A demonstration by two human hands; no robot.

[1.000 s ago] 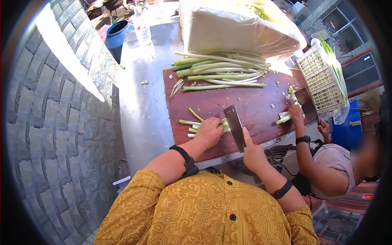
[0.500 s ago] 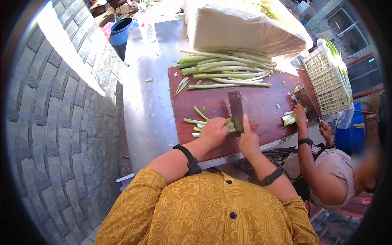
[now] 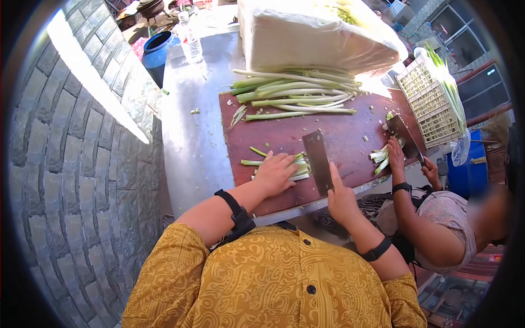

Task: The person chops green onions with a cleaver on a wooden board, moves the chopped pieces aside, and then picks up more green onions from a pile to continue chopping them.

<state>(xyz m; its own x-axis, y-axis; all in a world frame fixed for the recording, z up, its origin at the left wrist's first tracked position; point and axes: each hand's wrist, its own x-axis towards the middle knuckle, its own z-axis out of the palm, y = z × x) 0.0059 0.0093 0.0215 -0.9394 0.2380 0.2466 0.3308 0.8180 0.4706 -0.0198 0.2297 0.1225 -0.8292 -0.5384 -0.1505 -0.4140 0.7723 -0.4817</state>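
Note:
My left hand [image 3: 275,174] lies over a small bunch of cut green onion stalks [image 3: 300,171] on the red-brown board [image 3: 350,136], its fingers bent round them. In my right hand [image 3: 342,201] is the handle of a cleaver [image 3: 318,161], index finger stretched along the blade. The blade is beside the cut ends of the bunch, just right of my left fingers. Behind my hands, long green onions [image 3: 298,93] lie in a pile across the board. A few loose peelings [image 3: 238,116] are at the pile's left end.
A co-worker's hands [image 3: 396,156] hold stalks and another cleaver [image 3: 404,134] at the right. Beyond the pile stands a large white-wrapped block [image 3: 317,41]. A plastic crate [image 3: 429,104] is at the right edge, a bottle [image 3: 190,41] at the back left.
My left hand has moved left along the bunch and spread somewhat. The cleaver in my right hand has shifted slightly nearer to me. The co-worker's cleaver has moved a little.

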